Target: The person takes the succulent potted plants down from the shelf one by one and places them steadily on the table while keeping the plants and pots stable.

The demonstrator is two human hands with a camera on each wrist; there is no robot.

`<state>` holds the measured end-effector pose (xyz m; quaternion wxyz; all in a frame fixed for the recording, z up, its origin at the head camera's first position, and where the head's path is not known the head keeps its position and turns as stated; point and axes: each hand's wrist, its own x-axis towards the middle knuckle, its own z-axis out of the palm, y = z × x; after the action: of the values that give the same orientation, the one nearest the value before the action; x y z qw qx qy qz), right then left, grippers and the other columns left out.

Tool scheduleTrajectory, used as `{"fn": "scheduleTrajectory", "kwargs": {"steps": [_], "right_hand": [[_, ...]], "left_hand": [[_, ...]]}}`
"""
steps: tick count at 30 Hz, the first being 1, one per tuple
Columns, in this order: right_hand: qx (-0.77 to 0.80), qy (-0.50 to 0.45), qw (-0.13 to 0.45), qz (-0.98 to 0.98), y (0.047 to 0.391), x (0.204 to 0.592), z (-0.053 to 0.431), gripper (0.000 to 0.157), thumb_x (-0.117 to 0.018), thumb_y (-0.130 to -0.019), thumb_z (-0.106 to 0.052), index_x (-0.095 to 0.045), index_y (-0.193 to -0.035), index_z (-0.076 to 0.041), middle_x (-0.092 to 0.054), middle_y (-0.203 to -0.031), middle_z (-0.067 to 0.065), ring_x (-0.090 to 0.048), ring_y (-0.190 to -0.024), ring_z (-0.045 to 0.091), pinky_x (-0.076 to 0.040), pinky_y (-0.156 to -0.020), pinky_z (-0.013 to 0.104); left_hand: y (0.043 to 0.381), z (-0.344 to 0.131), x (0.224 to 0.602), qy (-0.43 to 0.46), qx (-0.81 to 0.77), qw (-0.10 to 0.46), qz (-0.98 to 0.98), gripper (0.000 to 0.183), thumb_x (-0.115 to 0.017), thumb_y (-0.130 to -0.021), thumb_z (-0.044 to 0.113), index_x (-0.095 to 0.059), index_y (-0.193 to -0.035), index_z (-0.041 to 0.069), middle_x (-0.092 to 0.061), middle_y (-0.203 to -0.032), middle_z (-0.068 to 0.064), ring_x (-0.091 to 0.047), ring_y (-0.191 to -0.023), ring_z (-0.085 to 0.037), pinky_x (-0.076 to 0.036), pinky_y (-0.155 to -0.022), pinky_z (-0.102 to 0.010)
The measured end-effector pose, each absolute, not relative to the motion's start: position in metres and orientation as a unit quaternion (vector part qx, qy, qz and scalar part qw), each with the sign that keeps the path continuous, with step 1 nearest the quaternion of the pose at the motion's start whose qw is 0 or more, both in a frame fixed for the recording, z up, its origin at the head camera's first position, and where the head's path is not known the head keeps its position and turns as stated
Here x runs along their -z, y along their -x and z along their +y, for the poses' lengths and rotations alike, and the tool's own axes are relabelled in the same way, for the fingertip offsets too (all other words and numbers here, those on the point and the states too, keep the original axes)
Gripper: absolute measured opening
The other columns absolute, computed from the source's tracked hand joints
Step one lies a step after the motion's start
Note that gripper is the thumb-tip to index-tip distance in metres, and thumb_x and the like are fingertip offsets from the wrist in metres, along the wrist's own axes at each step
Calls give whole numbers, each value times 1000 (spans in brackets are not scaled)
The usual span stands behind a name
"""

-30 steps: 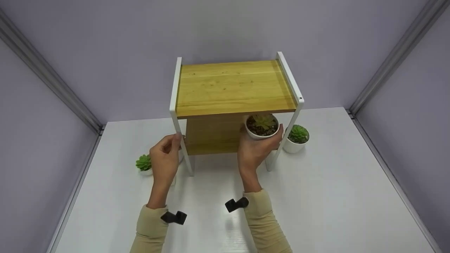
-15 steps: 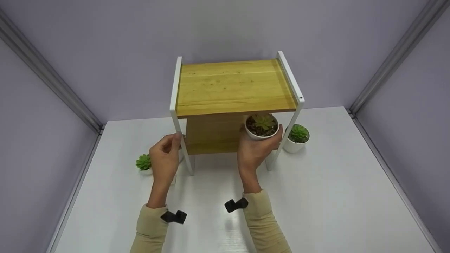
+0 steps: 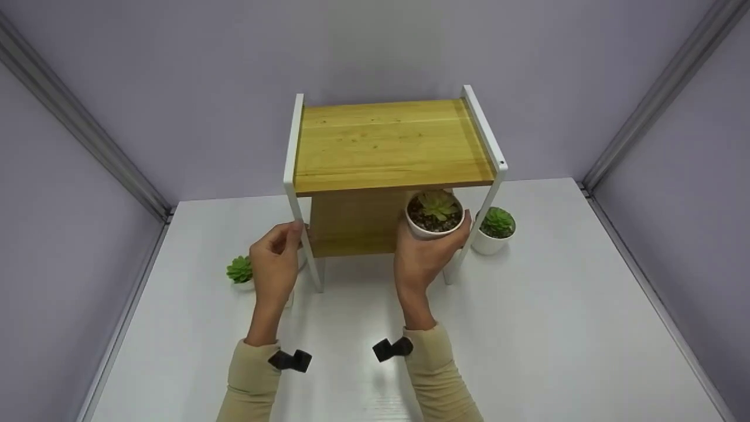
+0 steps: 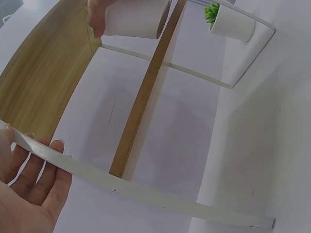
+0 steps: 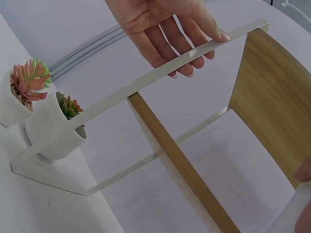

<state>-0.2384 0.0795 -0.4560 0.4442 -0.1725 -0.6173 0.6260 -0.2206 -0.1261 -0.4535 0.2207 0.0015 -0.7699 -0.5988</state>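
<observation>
A two-tier shelf with wooden boards (image 3: 392, 146) and a white frame (image 3: 292, 143) stands at the middle of the table. My left hand (image 3: 275, 258) grips the frame's left front post, thumb in front and fingers behind it in the right wrist view. My right hand (image 3: 417, 264) holds a potted succulent (image 3: 436, 214) from below and the sides, inside the right post. This white pot (image 4: 136, 18) is upright in the head view, between the upper board and the lower board (image 4: 141, 116). The upper board's front edge comes close to the plant's leaves.
Right of the shelf stands another potted green succulent (image 3: 495, 231). To the left, partly hidden by my left hand, is a green plant (image 3: 239, 271). A pink succulent (image 5: 30, 82) and a reddish-green one in a white pot (image 5: 51, 131) show beside the left frame.
My right hand and the potted succulent have come slightly toward me and to the left. More of the plant shows from under the upper board. My left hand stays on the post.
</observation>
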Motion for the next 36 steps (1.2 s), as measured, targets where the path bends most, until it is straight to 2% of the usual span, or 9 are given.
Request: {"fn": "scheduleTrajectory", "kwargs": {"steps": [6,12,15,23,28,31,36], "right_hand": [[-638,155,441,-612,231,457,77,100,-88,-79,-8,-28,-157,3,-40,-156,23,-45,-147,31,-38,-124,51],[-645,152,428,-614,224,454,80,100,-88,-76,-4,-29,-157,3,-42,-157,21,-46,-147,31,-38,-124,52],[-645,151,417,-622,219,453,84,103,-92,-74,-7,-31,-156,2,-44,-156,20,-47,-146,31,-38,-124,52],[-659,139,388,-629,207,451,92,112,-99,-70,-17,-31,-158,-1,-47,-157,17,-49,-144,29,-43,-120,51],[-662,122,371,-639,199,450,99,113,-98,-72,-17,-28,-160,-2,-43,-160,17,-46,-148,30,-43,-120,54],[-663,118,359,-646,194,449,104,114,-98,-72,-17,-28,-161,-3,-42,-161,17,-45,-149,30,-43,-119,55],[-657,102,349,-661,185,448,116,111,-98,-71,-14,-31,-160,-4,-44,-159,16,-47,-146,29,-44,-118,53]], "left_hand": [[221,-128,455,-19,594,216,-775,32,-64,-106,33,-81,-109,5,-80,-106,-16,-72,-97,-34,-56,-82,-17],[221,-129,455,-21,593,209,-777,38,-63,-106,36,-79,-111,1,-78,-109,-21,-72,-95,-26,-55,-82,-18],[221,-128,455,-24,592,208,-778,39,-64,-106,37,-79,-111,3,-79,-109,-19,-72,-95,-20,-56,-83,-18],[219,-128,455,-23,595,210,-776,35,-64,-106,36,-80,-110,5,-79,-106,-17,-70,-91,-16,-56,-82,-18],[220,-128,455,-14,602,216,-769,34,-65,-106,34,-80,-109,4,-78,-106,-21,-71,-93,-25,-56,-81,-19],[220,-129,455,-12,605,215,-767,32,-65,-105,35,-81,-108,7,-79,-106,-17,-72,-96,-31,-56,-81,-20],[219,-129,455,-16,601,209,-771,36,-64,-106,37,-80,-110,6,-79,-108,-15,-72,-98,-30,-56,-83,-20]]}}
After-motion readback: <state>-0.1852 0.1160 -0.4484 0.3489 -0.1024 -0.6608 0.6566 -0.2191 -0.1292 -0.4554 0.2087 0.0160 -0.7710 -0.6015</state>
